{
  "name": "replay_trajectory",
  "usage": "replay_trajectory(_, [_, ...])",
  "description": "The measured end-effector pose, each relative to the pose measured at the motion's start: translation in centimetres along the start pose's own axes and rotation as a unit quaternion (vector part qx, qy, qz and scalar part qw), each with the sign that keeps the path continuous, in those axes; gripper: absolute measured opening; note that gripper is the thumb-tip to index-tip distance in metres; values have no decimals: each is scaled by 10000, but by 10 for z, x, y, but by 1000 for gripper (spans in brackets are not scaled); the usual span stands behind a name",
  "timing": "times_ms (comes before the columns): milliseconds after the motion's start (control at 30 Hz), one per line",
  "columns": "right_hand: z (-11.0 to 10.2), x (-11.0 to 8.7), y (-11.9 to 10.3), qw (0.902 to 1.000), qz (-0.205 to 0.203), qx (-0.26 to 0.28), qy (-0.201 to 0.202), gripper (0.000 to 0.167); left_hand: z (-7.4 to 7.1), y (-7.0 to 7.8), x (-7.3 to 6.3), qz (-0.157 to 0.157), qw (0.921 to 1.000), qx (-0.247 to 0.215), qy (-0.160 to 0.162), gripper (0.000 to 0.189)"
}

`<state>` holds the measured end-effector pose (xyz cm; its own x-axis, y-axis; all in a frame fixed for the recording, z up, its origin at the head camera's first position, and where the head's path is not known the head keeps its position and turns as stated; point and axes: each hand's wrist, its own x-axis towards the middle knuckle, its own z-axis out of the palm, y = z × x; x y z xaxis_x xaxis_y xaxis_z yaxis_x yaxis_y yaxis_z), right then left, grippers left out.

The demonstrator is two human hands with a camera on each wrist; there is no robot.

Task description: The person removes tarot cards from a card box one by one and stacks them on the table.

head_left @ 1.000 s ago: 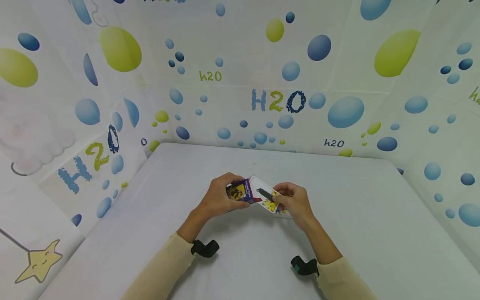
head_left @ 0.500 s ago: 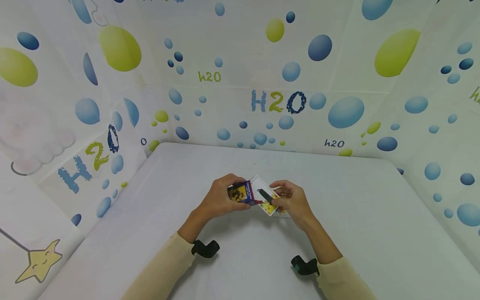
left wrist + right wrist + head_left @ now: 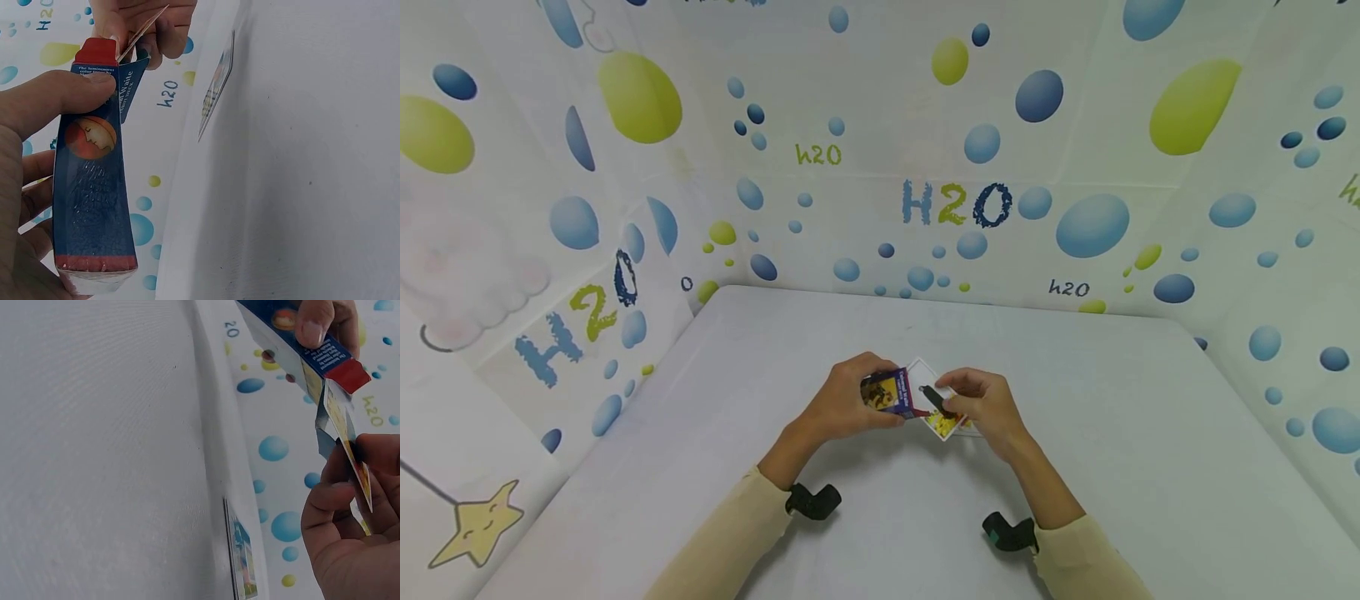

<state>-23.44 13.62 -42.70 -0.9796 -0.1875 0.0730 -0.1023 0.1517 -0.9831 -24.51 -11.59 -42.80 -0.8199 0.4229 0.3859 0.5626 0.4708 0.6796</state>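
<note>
My left hand (image 3: 850,398) grips a small blue tarot card box (image 3: 886,392), thumb along its narrow side. In the left wrist view the box (image 3: 94,175) shows a round face emblem and a raised red flap (image 3: 97,50). My right hand (image 3: 985,408) pinches a white-edged picture card (image 3: 942,423) between thumb and fingers, at the box's open end. A dark narrow shape (image 3: 934,397) overlaps that card beside the fingertips. In the right wrist view the card (image 3: 347,434) stands nearly edge-on, close to the red flap.
Another picture card (image 3: 244,556) lies on the white tabletop (image 3: 880,517), partly hidden beneath my right hand in the head view. A white wall covering (image 3: 880,167) with blue and green dots stands behind the table. Black wrist mounts (image 3: 814,502) stick out from both sleeves.
Both hands have shifted slightly downward, and the left one a little to the right with the box. The card in my right hand has turned to a steeper angle against the box.
</note>
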Motion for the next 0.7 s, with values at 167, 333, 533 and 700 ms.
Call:
replay_trajectory(167, [-3, 0, 0, 9995, -36, -299, -37, 19, 1, 1, 0, 11, 9999, 96, -45, 68])
replay_trajectory(333, [-6, 0, -1, 9982, -94, -585, -62, 19, 2, 1, 0, 52, 9999, 109, -62, 68])
replay_trajectory(533, [-9, -1, -2, 9985, -79, -545, -69, 18, 3, 0, 0, 61, 9999, 79, -31, 67])
replay_trajectory(700, [-10, 0, -1, 9987, -76, -502, 5, 18, 3, -2, 0, 51, 10000, 35, 3, 67])
